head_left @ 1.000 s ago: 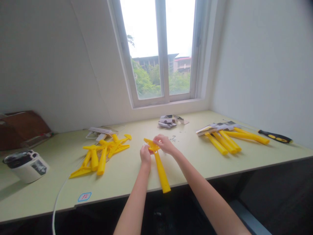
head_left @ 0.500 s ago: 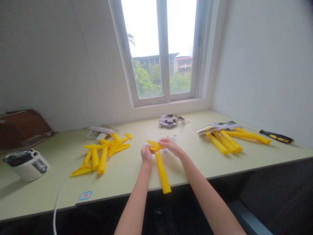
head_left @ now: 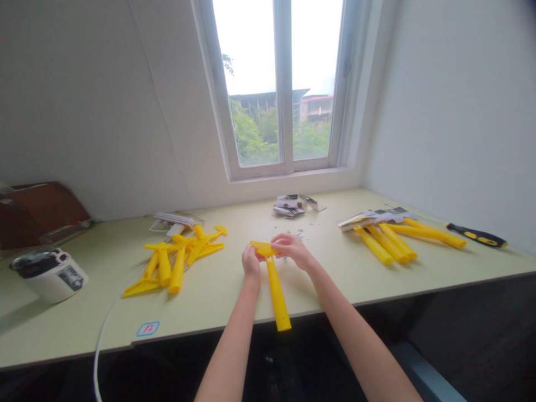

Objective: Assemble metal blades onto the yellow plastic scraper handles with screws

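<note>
left hand (head_left: 251, 263) and right hand (head_left: 291, 249) barely shifted, still gripping yellow plastic piece (head_left: 277, 297)

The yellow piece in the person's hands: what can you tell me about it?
The yellow piece looks like glossy moulded plastic and is roughly T-shaped: a long, straight shaft topped by a wide, flat head. The left hand and right hand hold the head between them, with the right hand's fingers lying across it. The shaft points back toward the person, its end reaching the front edge of the desk. Whether it rests on the desk is hard to tell.
</note>
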Demonstrator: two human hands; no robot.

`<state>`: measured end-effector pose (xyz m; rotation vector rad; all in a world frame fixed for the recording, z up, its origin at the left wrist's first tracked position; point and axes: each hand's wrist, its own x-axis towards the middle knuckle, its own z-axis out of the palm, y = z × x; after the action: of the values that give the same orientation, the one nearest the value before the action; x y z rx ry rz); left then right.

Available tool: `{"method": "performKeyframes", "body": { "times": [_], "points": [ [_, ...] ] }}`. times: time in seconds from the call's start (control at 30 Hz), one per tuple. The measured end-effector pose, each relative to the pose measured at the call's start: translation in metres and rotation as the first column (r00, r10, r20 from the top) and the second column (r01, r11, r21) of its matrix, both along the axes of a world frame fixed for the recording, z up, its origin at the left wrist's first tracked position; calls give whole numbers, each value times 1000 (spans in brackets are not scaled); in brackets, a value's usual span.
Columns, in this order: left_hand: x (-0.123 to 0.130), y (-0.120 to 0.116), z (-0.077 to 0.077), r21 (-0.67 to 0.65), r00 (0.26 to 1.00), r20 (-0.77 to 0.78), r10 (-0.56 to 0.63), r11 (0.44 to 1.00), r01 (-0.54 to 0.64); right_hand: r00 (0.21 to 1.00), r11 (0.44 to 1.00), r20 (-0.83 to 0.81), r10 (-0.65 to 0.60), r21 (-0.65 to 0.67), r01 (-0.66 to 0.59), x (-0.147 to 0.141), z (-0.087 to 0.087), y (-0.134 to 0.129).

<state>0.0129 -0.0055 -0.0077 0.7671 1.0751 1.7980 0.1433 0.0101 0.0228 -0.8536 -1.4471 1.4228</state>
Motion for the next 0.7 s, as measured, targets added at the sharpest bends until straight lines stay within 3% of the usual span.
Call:
{"method": "performKeyframes", "body": {
  "times": [0.17, 0.7],
  "points": [
    [1, -1, 1, 7, 999, 31, -10, 1000, 10, 998, 1000, -58, -3, -29, 2, -1, -4, 3],
    [4, -3, 1, 49, 996, -75, -38, 998, 42, 993, 993, -75, -92, -82, 86, -1, -3, 0]
  ]
}}
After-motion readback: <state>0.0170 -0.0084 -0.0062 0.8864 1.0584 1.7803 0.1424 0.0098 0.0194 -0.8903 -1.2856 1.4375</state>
